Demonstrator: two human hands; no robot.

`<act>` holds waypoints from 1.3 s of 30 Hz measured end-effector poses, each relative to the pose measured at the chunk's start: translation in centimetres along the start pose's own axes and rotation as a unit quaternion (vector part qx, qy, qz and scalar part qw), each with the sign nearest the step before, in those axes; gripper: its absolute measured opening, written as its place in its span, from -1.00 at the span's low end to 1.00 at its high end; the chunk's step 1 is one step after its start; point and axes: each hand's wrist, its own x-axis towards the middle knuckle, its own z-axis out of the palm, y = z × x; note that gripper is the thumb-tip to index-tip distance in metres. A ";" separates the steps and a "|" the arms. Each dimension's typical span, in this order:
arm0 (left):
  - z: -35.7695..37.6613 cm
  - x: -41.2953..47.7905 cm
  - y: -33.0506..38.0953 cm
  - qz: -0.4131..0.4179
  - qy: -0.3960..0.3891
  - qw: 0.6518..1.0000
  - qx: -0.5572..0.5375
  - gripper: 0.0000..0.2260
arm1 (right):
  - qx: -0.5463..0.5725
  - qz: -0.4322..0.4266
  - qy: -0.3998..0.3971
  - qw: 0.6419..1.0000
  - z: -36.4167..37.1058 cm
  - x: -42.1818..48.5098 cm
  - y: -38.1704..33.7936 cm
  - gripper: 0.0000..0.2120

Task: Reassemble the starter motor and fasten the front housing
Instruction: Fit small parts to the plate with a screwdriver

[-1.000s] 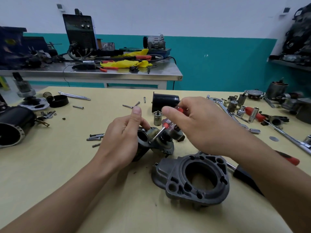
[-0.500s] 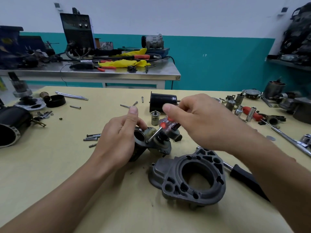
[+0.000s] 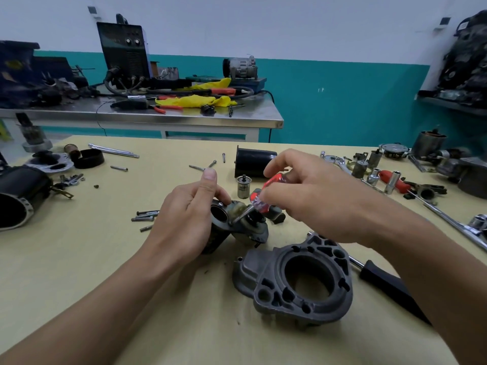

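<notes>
Motor [image 3: 253, 229] in gripping left hand [image 3: 184, 219]; screwdriver [image 3: 257, 198], seemingly on it, in pinching right hand [image 3: 316, 201].

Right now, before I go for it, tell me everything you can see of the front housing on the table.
The front housing is a dull grey cast-metal piece with one large round bore, smaller holes and pockets around the rim, and a narrower lobe at its left end. It lies loose on the yellow table, open face up, nearest the camera. Neither hand touches it: the left hand grips the motor body and the right hand holds the red screwdriver beyond it.
</notes>
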 end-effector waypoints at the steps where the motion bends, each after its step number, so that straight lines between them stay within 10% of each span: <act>1: 0.0 0.0 0.0 0.001 0.001 1.000 0.002 -0.44 | -0.005 -0.006 -0.001 1.000 -0.2 -0.1 0.0 -0.83; 10: 0.0 0.0 0.1 0.002 0.000 1.000 -0.001 -0.45 | -0.053 0.010 0.133 0.990 1.6 0.8 0.1 -0.35; 17: 0.0 -0.1 0.0 -0.002 0.002 1.000 0.000 -0.44 | 0.018 -0.002 0.001 1.000 -0.7 0.1 0.3 -0.84; 24: 0.1 -0.1 0.0 0.002 -0.001 1.000 0.001 -0.45 | -0.081 -0.006 0.142 0.986 1.1 0.9 0.2 -0.35; 34: 0.1 -0.1 0.2 -0.005 0.001 1.000 0.009 -0.49 | -0.029 -0.079 0.022 0.996 0.0 0.4 0.9 -0.85; 39: 0.3 -0.2 0.1 0.003 0.019 1.000 0.009 -0.46 | -0.071 -0.078 0.039 0.994 -0.1 0.6 0.6 -0.70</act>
